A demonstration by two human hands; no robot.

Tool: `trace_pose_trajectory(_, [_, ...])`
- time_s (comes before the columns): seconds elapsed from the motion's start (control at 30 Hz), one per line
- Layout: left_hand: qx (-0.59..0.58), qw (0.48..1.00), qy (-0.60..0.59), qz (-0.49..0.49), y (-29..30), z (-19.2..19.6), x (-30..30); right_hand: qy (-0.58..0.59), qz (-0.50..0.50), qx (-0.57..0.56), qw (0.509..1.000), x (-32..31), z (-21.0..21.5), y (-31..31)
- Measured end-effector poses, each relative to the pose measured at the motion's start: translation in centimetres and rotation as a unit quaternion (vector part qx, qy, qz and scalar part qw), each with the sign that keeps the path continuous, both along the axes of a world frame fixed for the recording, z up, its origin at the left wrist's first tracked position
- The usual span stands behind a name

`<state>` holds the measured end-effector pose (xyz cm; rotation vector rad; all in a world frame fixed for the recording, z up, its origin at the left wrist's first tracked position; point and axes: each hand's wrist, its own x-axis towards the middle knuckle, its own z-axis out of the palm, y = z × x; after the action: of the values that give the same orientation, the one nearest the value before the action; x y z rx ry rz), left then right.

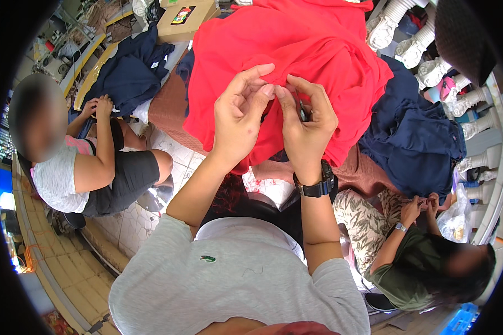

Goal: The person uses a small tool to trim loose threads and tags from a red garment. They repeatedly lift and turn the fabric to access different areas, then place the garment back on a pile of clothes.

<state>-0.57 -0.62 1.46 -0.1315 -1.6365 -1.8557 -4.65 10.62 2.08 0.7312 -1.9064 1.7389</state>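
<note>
A large red cloth garment [296,44] lies heaped in front of me, with both my hands over its near part. My left hand [237,114] is closed, thumb and fingers drawn together beside the right fingertips. Whatever sits in that pinch is too small to make out. My right hand [310,123] has its thumb and forefinger close together, almost meeting the left thumb. A small dark metal tool [303,110] is tucked in the right palm under the curled fingers; its kind is mostly hidden.
Dark blue garments [411,131] lie to the right on a brown cloth [366,170]. At left a person [89,162] handles a dark blue garment [131,70]; another person [413,257] works at lower right. A cardboard box [187,21] and white balusters [425,39] stand beyond.
</note>
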Motion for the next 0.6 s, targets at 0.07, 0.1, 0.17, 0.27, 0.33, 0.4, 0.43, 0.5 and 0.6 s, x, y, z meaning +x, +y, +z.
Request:
trace_pose_trajectory(0.07, [0.006,1.000,0.007,-0.006,-0.2,-0.4,-0.3,0.078,-0.043,0.025,0.996,-0.2,-0.3,-0.2])
trace_pose_trajectory(0.1, [0.009,1.000,0.010,-0.009,-0.2,-0.4,-0.5,0.084,-0.052,0.024,0.995,0.0,-0.3,-0.4])
trace_pose_trajectory(0.17, [0.010,1.000,-0.010,-0.003,-0.2,-0.1,-0.2,0.102,-0.059,0.026,0.993,0.1,-0.2,-0.5])
trace_pose_trajectory(0.27, [0.003,1.000,-0.020,-0.008,-0.2,-0.2,0.0,0.108,-0.041,0.034,0.993,-0.1,-0.1,-0.1])
trace_pose_trajectory(0.33, [0.013,1.000,-0.010,-0.021,-0.2,-0.3,-0.1,0.076,-0.020,0.041,0.996,-1.0,-0.2,0.2])
trace_pose_trajectory(0.4, [0.041,0.998,0.011,-0.039,-0.3,-0.3,-0.3,-0.045,0.058,-0.060,0.995,-1.3,-0.7,0.3])
trace_pose_trajectory(0.43, [0.050,0.998,0.001,-0.043,-0.5,-0.3,-0.4,-0.107,0.097,-0.089,0.986,-1.2,-0.6,0.6])
trace_pose_trajectory(0.5, [0.069,0.996,-0.020,-0.052,-0.7,-0.4,-0.5,-0.096,0.093,-0.064,0.989,-0.9,0.2,0.8])
trace_pose_trajectory(0.6, [0.051,0.998,-0.024,-0.034,-0.5,-0.5,-0.3,0.040,0.024,0.064,0.997,-0.5,1.5,0.8])
